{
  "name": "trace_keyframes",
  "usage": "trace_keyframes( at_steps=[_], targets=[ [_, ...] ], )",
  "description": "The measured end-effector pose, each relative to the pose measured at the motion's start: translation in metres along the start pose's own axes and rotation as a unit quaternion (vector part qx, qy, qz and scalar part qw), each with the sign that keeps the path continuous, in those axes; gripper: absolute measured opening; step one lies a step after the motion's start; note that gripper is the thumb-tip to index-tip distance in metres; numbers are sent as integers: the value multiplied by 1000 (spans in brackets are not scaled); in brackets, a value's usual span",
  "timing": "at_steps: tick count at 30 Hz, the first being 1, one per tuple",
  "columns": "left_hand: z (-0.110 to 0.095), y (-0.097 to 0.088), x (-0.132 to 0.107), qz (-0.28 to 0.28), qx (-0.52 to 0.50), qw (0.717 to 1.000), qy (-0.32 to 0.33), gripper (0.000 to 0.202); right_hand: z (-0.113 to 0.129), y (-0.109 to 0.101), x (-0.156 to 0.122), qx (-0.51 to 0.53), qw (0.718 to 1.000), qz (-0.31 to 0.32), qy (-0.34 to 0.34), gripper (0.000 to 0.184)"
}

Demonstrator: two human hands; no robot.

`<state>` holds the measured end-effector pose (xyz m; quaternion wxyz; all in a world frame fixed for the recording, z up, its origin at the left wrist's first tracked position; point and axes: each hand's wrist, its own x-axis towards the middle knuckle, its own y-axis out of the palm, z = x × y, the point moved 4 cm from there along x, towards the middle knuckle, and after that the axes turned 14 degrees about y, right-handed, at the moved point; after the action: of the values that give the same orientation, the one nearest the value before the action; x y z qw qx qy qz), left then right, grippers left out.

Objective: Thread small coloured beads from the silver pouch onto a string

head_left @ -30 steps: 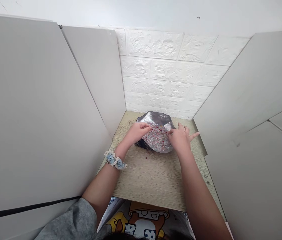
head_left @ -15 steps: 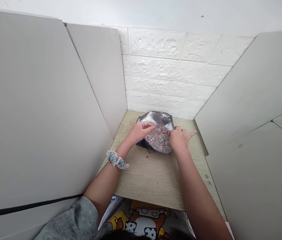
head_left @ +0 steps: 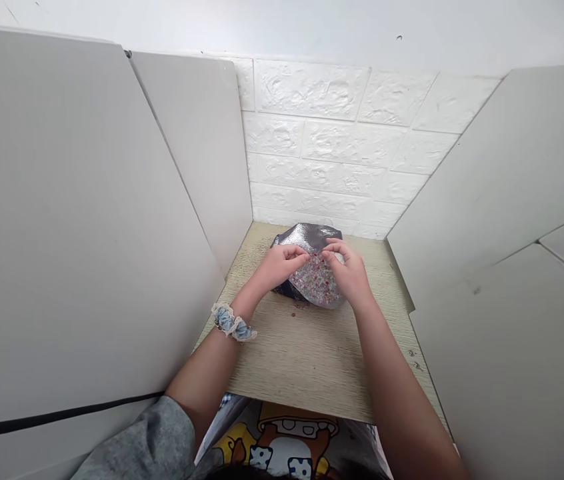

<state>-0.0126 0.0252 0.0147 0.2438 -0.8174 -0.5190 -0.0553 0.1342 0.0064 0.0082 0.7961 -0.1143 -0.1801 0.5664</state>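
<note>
Silver bag point(head_left: 312, 235) lies at far middle of tabletop point(head_left: 307, 353), mouth toward person, full of small beads point(head_left: 318, 279). Left hand point(head_left: 277, 267) at 9 o'clock of the beads, right hand point(head_left: 348, 277) at 3 o'clock. Both grips pressed together, fingertips nearly meeting over beads; pinched thing too small to tell. Few loose beads point(head_left: 296, 308) at 6 o'clock of bag.

A pale wood-grain worktop point(head_left: 307, 360) sits boxed in by plain grey panels point(head_left: 77, 220) on both sides, with a white embossed brick wall point(head_left: 342, 147) at the back. A few tiny dark specks, possibly loose beads point(head_left: 296, 312), lie on the worktop. Two small screws point(head_left: 413, 359) sit near its right edge.
</note>
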Motion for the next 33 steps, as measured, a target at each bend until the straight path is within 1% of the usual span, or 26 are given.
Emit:
trace_keyframes(
  at_steps=[2, 4, 8, 11, 14, 19, 22, 33],
  targets=[
    [-1, -1, 0, -4, 1, 1000, 1, 31, -3, 6, 0, 113, 991, 71, 24, 15],
    [-2, -1, -1, -4, 4, 1000, 6, 32, -7, 11, 0, 178, 975, 114, 61, 19],
    [-7, -1, -2, 3, 24, 1000, 12, 34, -8, 23, -5, 268, 942, 178, 98, 16],
    [-10, -2, -3, 5, 40, 999, 9, 35, -6, 29, -8, 326, 914, 208, 119, 14],
    [-12, -2, -3, 8, 43, 999, 8, 35, -4, 30, -11, 357, 897, 221, 135, 13],
    [-13, -3, -4, 14, 41, 999, 5, 36, -1, 29, -13, 386, 882, 223, 149, 13],
    [-13, -3, -4, 22, 44, 999, 5, 37, -1, 30, -14, 387, 882, 223, 148, 13],
    [-11, -3, -4, 22, 52, 998, 2, 34, -3, 32, -13, 375, 888, 230, 136, 15]
  ],
)
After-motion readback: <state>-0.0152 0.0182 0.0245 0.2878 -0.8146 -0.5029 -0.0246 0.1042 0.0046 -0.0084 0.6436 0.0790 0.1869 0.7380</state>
